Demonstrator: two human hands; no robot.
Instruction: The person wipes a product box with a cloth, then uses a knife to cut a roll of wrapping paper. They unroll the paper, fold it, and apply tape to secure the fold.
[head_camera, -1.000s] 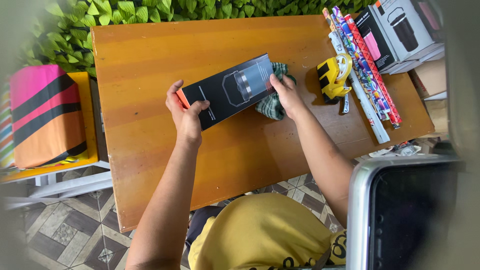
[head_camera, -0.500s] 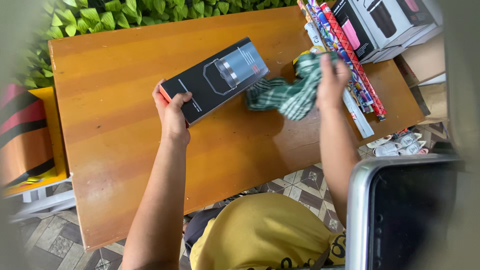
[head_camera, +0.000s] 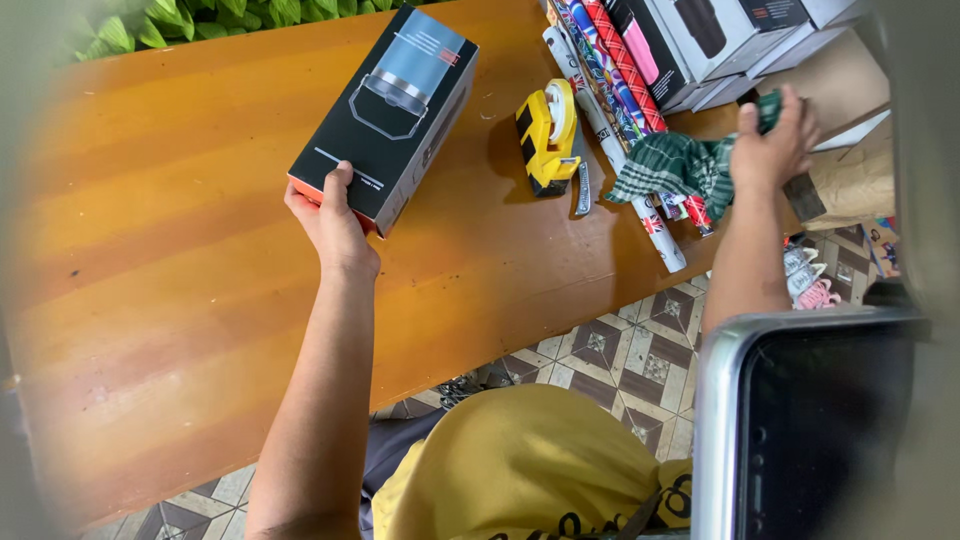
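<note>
The person's left hand grips the near end of a black product box, fingers curled over its orange edge, holding it flat on the wooden table. Off at the table's right edge the right hand is closed on a green checked cloth that trails across the wrapping-paper rolls, just beside a yellow tape dispenser. It looks like a clearing step; the cloth wants setting down and the box kept steady
</note>
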